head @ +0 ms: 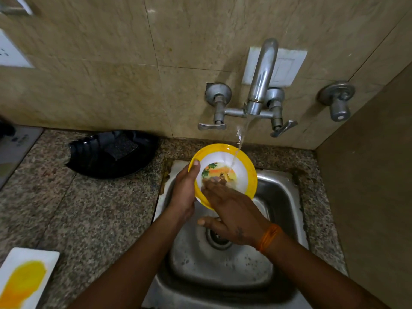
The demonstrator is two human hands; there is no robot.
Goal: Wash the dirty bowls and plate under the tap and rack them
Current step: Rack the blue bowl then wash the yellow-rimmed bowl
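Under the tap [263, 72], one yellow-rimmed bowl [247, 166] between two hands, left hand [184, 192] and right hand [231, 219]

Yellow-rimmed bowl [223, 175], white inside w/ a colourful landscape print at its centre, tilted toward the viewer above the back-left of the steel sink [223, 270]. Water from the tap [263, 79] lands inside it. White rectangular plate [24, 277] w/ yellow smear lies flat, well left of the sink.
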